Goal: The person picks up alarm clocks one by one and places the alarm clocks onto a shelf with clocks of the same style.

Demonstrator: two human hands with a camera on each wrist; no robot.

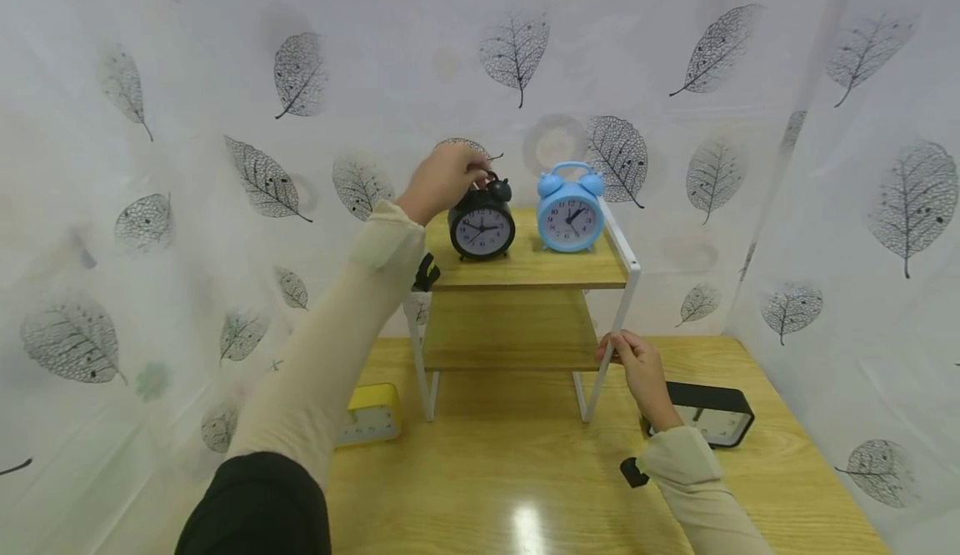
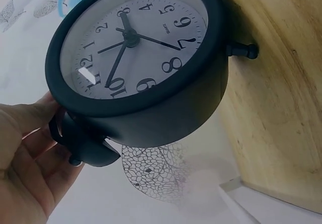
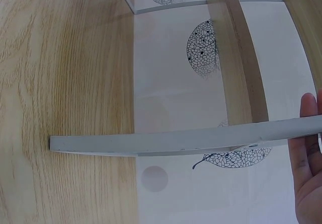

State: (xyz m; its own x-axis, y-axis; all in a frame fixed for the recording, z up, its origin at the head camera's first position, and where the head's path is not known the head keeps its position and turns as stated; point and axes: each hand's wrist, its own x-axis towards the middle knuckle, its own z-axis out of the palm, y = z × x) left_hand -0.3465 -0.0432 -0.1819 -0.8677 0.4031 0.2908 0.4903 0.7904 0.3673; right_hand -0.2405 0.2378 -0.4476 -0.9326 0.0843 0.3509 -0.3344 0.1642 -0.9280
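Observation:
A round black twin-bell alarm clock point(image 1: 482, 232) stands upright on the top board of a two-tier wooden shelf point(image 1: 517, 326). My left hand point(image 1: 444, 178) holds the clock by the handle on its top, between thumb and fingers. In the left wrist view, the clock's dial point(image 2: 151, 70) and one bell point(image 2: 93, 146) show large beside the hand. Just right of it on the same board is a light-blue twin-bell alarm clock point(image 1: 572, 220). Lower down, my right hand point(image 1: 637, 367) grips the shelf's white front right leg point(image 3: 166, 142), fingers on one side of the bar.
On the wooden table point(image 1: 480, 472) under the shelf, a yellow rectangular clock point(image 1: 372, 413) sits to the left. A black-framed rectangular clock point(image 1: 712, 413) lies to the right, partly behind the right forearm. Leaf-patterned white sheeting point(image 1: 420, 55) surrounds the table at the back and sides.

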